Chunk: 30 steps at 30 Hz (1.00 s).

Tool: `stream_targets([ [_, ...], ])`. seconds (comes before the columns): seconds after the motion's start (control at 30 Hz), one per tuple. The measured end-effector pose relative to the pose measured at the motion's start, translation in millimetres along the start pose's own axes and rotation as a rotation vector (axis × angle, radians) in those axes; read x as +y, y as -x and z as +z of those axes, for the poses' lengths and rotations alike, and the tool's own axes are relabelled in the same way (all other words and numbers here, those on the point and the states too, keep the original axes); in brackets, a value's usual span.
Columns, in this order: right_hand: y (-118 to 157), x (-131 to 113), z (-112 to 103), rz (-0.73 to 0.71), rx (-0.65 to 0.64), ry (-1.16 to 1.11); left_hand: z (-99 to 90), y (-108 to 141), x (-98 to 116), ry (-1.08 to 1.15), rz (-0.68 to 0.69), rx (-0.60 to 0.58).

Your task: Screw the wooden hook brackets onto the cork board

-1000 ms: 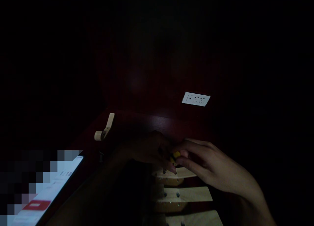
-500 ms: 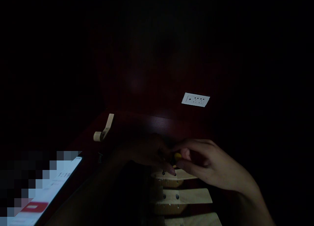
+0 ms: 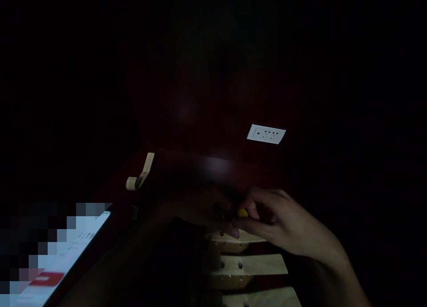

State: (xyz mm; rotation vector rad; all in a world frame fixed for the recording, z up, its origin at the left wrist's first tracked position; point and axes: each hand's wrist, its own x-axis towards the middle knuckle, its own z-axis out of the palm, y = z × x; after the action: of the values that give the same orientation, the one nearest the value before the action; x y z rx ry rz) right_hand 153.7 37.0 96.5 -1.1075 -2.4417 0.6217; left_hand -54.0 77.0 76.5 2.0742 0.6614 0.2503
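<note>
My right hand (image 3: 276,213) is closed, thumb and fingers pinching a small tool with a rounded yellow end (image 3: 243,213); the rest of the tool is hidden. Deep in shadow, my left hand (image 3: 210,209) curls beside it, with the thumb tip at the topmost wooden strip (image 3: 251,236). What its fingers hold is too dark to make out. Below lies a second wooden strip (image 3: 263,264) with two dark screw heads, and a third strip (image 3: 270,297) runs to the bottom edge. Curved wooden pieces (image 3: 233,247) show beneath the strips.
A loose wooden piece (image 3: 146,169) with a round end lies on the dark red tabletop (image 3: 213,164) at left. Small metal screws (image 3: 135,212) are near it. A lit phone (image 3: 76,249) stands at lower left. A white socket plate (image 3: 266,134) is on the back panel.
The fingers of my right hand have shifted slightly on the yellow-ended tool, drawing back from my left hand. My left hand stays nearly in place. The view has moved very little.
</note>
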Motion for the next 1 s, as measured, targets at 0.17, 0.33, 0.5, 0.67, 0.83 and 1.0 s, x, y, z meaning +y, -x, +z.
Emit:
stream_targets([
  [0.17,2.4,-5.3,-5.3,-0.021,-0.043,-0.024,-1.0,-0.8,-3.5,-0.005,-0.02,0.001],
  [0.33,2.7,-5.6,-10.1,-0.083,-0.071,-0.039,-0.6,3.3,-5.7,0.008,-0.028,0.013],
  [0.5,-0.2,-1.8,-3.4,-0.061,-0.016,-0.012,1.2,4.8,-5.2,0.049,0.025,0.032],
  [0.67,-0.1,-0.1,1.4,-0.014,0.011,0.031,2.7,2.7,-6.4,0.041,0.049,-0.007],
  [0.83,3.0,-5.6,-6.0,-0.044,-0.033,-0.001,2.5,4.3,-7.0,0.02,0.015,0.001],
  [1.0,0.9,-3.0,-5.8,-0.086,-0.029,-0.005,1.4,5.5,-7.0,0.001,0.03,0.009],
])
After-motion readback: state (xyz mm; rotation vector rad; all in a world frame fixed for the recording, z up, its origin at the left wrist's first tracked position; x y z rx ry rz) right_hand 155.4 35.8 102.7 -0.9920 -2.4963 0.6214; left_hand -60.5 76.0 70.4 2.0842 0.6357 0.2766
